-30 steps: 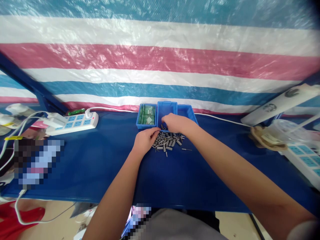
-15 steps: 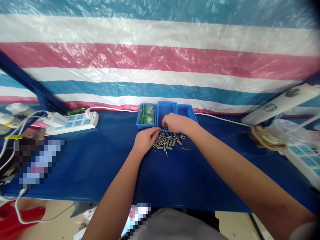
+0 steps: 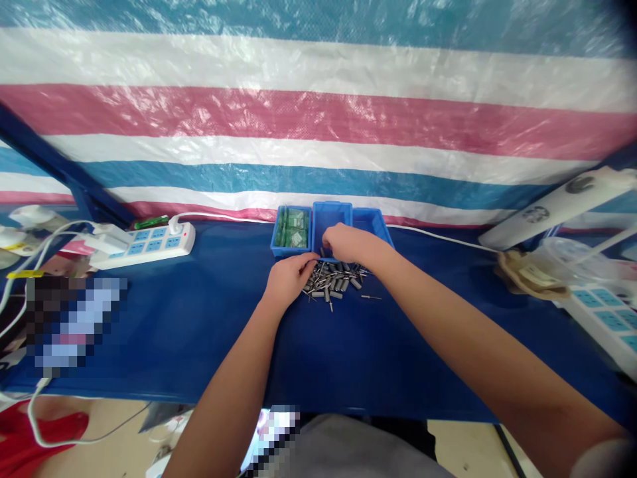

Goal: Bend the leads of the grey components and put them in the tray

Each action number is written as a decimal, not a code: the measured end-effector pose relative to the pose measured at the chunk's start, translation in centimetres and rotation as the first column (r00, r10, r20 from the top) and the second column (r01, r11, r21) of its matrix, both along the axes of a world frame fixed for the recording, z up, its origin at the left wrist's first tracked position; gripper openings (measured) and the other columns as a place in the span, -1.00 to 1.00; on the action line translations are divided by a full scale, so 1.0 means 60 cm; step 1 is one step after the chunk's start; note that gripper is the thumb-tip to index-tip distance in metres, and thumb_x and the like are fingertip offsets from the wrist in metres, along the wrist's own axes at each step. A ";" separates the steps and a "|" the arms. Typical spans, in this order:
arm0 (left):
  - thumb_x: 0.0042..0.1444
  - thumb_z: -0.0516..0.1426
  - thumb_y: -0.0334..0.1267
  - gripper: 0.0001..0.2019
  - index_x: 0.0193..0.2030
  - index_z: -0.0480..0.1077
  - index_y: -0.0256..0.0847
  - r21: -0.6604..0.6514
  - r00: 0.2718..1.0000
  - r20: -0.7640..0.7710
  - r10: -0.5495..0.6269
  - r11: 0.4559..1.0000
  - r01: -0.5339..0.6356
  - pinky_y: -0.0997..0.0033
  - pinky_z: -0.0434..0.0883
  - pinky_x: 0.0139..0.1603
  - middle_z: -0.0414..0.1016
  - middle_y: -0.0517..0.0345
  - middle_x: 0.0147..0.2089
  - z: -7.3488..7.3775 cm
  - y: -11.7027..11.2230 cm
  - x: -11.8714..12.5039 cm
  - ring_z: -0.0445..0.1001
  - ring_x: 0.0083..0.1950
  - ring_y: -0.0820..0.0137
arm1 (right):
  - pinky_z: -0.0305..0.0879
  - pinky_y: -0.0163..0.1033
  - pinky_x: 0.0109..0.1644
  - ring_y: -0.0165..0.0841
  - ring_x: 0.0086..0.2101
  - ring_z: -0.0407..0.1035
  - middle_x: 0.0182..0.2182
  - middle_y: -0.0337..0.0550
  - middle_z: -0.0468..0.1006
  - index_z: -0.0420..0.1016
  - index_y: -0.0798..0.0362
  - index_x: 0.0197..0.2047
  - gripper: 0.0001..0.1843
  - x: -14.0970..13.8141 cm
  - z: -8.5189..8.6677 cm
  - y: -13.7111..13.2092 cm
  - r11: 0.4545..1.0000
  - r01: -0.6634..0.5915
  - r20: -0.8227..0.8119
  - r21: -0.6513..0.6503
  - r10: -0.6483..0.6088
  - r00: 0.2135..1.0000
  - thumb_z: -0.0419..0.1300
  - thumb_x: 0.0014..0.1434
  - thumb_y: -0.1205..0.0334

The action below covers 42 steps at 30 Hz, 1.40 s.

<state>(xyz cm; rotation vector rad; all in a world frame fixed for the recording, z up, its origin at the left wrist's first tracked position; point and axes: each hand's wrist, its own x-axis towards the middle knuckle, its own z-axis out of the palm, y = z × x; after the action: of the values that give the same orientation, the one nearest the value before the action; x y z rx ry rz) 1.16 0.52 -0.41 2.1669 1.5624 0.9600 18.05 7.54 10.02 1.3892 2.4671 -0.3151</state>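
1. A pile of small grey metal parts (image 3: 334, 282) lies on the blue table (image 3: 199, 332), just in front of three blue trays at the table's far edge.
2. The left hand (image 3: 288, 279) rests at the left edge of the pile, fingers curled in toward the parts; I cannot tell whether it grips one.
3. The right hand (image 3: 351, 244) sits over the far side of the pile, its fingertips bent down at the front rim of the middle tray (image 3: 332, 216). They are pinched together, but what they hold, if anything, is too small to see.
4. One stray part (image 3: 371, 297) lies apart to the right of the pile.
5. The left tray (image 3: 275, 242) holds green pieces (image 3: 293, 229); the right tray (image 3: 374, 219) is partly hidden behind the right wrist.
6. A white power strip (image 3: 149, 243) lies near the table's left end, and a white cable (image 3: 223, 216) runs from it along the back edge.
7. At the right end are a second power strip (image 3: 604, 317), a clear plastic bag (image 3: 577, 260) and a slanted white bar (image 3: 552, 207).
8. A striped tarp (image 3: 318, 113) of pink, white and blue hangs behind the table.
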 end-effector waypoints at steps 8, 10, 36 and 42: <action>0.35 0.14 -0.25 -0.75 0.07 0.60 -0.06 -0.013 1.000 -0.005 0.014 1.000 -0.014 0.48 0.48 -0.12 0.70 0.18 -0.19 0.000 -0.001 -0.001 0.62 -0.27 0.39 | 0.40 -0.17 -0.23 -0.08 -0.16 0.57 -0.12 0.22 0.66 0.64 0.18 -0.08 -0.72 -0.014 -0.037 0.012 0.998 0.023 -0.095 0.059 -0.017 0.995 0.19 0.23 0.26; 0.35 0.14 -0.24 -0.75 0.06 0.60 -0.05 -0.014 1.000 0.000 0.015 1.000 -0.015 0.47 0.48 -0.12 0.70 0.18 -0.18 -0.001 -0.002 -0.001 0.62 -0.27 0.39 | 0.42 -0.17 -0.23 -0.06 -0.15 0.58 -0.09 0.24 0.65 0.63 0.18 -0.05 -0.70 -0.021 -0.044 0.011 0.993 0.086 -0.113 0.081 -0.076 0.991 0.23 0.19 0.25; 0.35 0.14 -0.23 -0.75 0.06 0.60 -0.05 -0.012 1.000 -0.004 0.016 1.000 -0.016 0.50 0.44 -0.21 0.70 0.19 -0.21 0.000 0.001 0.000 0.60 -0.30 0.41 | 0.24 -0.28 -0.34 -0.28 -0.32 0.52 -0.30 0.01 0.70 0.69 0.11 -0.24 -0.82 -0.004 -0.027 0.020 0.999 0.016 -0.215 -0.043 -0.025 0.976 0.24 0.13 0.39; 0.35 0.13 -0.23 -0.75 0.07 0.60 -0.06 -0.013 1.000 0.001 0.018 1.000 -0.018 0.50 0.44 -0.21 0.69 0.18 -0.22 -0.001 0.000 -0.001 0.59 -0.33 0.42 | 0.21 -0.21 -0.27 -0.29 -0.35 0.46 -0.31 -0.01 0.69 0.68 0.12 -0.27 -0.70 0.006 -0.001 0.010 0.999 -0.050 -0.233 0.011 0.051 0.971 0.09 0.25 0.33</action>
<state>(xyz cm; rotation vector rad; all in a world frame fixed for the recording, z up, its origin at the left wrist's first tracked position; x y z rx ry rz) 1.09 0.55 -0.46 2.1466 1.5855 0.9540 18.39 8.12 9.95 1.3570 2.6875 -0.4870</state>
